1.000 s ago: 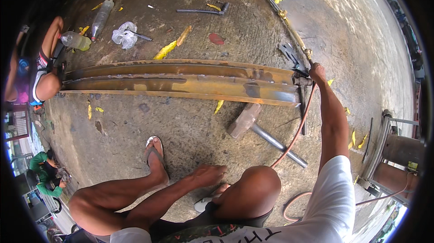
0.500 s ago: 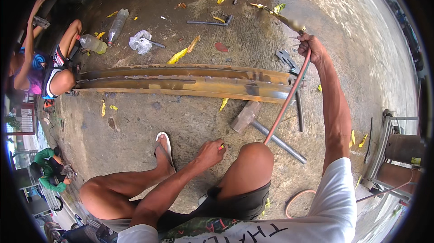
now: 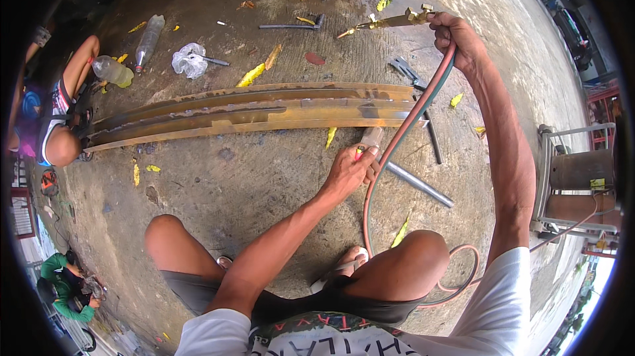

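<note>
My right hand (image 3: pixel 455 40), raised at the upper right, is closed round the rear end of a brass cutting torch (image 3: pixel 390 22). The torch lies nearly level, its tip pointing left, and no flame shows. A red and a green hose (image 3: pixel 399 139) hang from it in a loop down past my knee. My left hand (image 3: pixel 353 171) is closed on a small red and yellow thing (image 3: pixel 359 153), shaped like a lighter but mostly hidden by the fingers. It is beside the hoses, over a sledgehammer (image 3: pixel 419 185) whose head it partly covers. Beyond lies a long rusty steel beam (image 3: pixel 258 118).
Metal clamp-like pliers (image 3: pixel 409 73) and a dark rod (image 3: pixel 434 139) lie at the beam's right end. Plastic bottles (image 3: pixel 149 42), a plastic bag (image 3: pixel 189 61) and a hammer (image 3: pixel 294 25) lie beyond it. One person (image 3: pixel 61 124) squats at left, another (image 3: pixel 66 286) lower left. Gas cylinders (image 3: pixel 582 172) stand on a cart at right.
My left hand has moved up and right, to the hoses. The torch has turned level and come into plainer view. My legs have shifted and the view has moved right.
</note>
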Available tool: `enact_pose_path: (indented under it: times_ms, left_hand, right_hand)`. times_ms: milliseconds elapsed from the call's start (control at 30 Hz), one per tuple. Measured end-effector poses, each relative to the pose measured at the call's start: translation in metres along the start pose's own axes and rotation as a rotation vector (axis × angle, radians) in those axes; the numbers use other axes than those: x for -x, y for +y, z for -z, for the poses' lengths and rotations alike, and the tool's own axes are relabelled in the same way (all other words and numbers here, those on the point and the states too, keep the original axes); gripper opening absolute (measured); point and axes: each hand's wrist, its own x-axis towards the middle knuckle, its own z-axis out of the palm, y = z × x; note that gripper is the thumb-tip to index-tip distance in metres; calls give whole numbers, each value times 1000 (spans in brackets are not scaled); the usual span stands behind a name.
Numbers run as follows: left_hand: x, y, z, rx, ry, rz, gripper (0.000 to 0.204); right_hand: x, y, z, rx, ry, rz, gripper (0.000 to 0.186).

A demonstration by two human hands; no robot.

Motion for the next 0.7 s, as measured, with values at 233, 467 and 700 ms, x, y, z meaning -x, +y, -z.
enact_pose_path:
  times_ms: [233,467,700]
  left_hand:
    - [-16,42,42,770,-65,73,55]
    - [44,94,39,1238,-59,54,46]
    - [114,58,96,1107,-145,188,37]
  right_hand:
    - [194,-37,-85,321,141,98,25]
    - [429,-13,-140,791,218,-142,51]
    - [508,77,-225,407,3,-492,95]
